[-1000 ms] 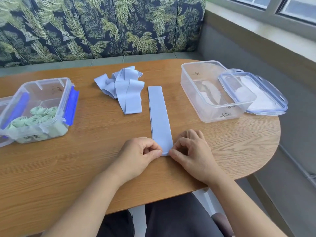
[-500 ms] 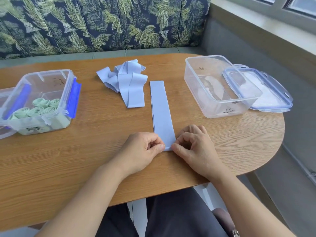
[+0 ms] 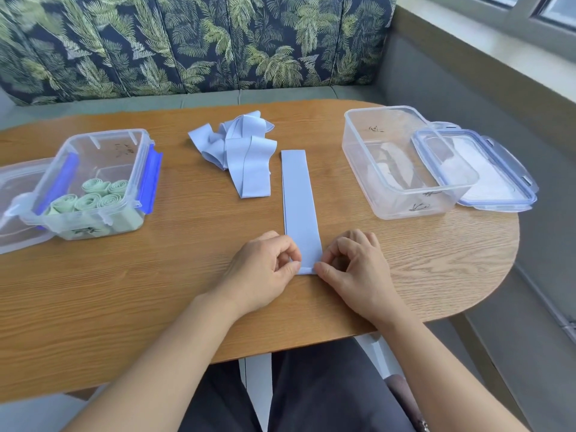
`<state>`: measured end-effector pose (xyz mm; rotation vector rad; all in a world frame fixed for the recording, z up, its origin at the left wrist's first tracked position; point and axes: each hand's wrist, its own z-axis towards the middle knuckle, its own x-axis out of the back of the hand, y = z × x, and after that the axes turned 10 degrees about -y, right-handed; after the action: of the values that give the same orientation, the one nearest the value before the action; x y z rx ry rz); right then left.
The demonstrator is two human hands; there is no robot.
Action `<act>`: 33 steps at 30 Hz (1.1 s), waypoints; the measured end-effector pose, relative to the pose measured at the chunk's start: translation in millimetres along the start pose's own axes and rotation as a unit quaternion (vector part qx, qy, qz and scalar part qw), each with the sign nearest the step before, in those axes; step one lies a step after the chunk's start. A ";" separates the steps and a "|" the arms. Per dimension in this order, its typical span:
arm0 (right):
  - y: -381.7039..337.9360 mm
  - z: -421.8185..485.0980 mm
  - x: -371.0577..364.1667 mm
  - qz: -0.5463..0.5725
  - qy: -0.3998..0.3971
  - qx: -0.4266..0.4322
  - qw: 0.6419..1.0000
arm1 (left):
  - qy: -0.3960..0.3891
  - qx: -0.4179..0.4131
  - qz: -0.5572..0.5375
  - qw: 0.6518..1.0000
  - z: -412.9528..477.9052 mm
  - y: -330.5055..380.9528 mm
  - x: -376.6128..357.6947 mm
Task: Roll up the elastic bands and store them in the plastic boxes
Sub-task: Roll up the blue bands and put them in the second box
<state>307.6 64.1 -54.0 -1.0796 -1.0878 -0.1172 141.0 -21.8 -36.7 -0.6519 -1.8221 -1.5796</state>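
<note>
Both hands are at the near end of one flat light-blue elastic band, which lies straight on the wooden tabletop and runs away from me. The left hand pinches the band's near left corner with thumb and forefinger, the other fingers curled in. The right hand does the same on the near right corner. I read the near edge as turned over into a small first fold between the two thumbs; the rest of the band is flat.

Just left of the band's far end is a loose heap of more light-blue bands, unrolled and overlapping, apart from the flat one.

Far left is a clear plastic box with blue side clips. It holds green rolled bands, several of them standing on end in the near half. The box sits on its own clear lid, which sticks out to the left.

On the right is a second clear plastic box, open, with black marks on its wall. I can't tell whether the pale shapes on its floor are reflections. Its blue-rimmed lid leans against the box's right side, partly off toward the tabletop edge.

Behind the tabletop is a leaf-print bench cushion, with a window sill at upper right.
</note>
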 end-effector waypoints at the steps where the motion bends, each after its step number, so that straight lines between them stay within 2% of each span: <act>1: 0.0 0.0 0.1 0.000 -0.001 -0.002 1.000 | 0.002 -0.009 0.004 1.000 -0.8 0.7 -0.4; 6: 0.8 0.4 -0.5 0.002 0.000 0.003 1.000 | 0.011 -0.129 0.121 0.984 -12.3 2.5 -6.4; 8: 1.6 -0.1 -0.7 0.003 0.003 0.009 1.000 | 0.022 -0.147 0.148 0.978 -14.4 1.7 -7.4; 11: 2.8 -2.0 -1.0 0.026 0.020 0.025 0.999 | 0.027 -0.134 0.134 0.981 -12.1 2.3 -8.4; 17: 3.6 -5.2 -0.6 0.066 0.026 0.060 0.996 | 0.030 -0.063 0.033 0.997 -11.3 -1.2 -12.2; 22: 4.1 -3.0 -1.5 0.039 0.016 0.058 0.997 | 0.008 -0.064 0.025 0.998 -8.4 -0.4 -10.1; 33: 4.5 -7.8 -0.7 0.028 0.016 0.066 0.997 | 0.022 -0.093 0.051 0.994 -9.7 -1.1 -11.8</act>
<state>314.9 60.3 -57.8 -0.9861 -1.0216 -0.0169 149.6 -31.1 -45.3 -0.7761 -1.5964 -1.6952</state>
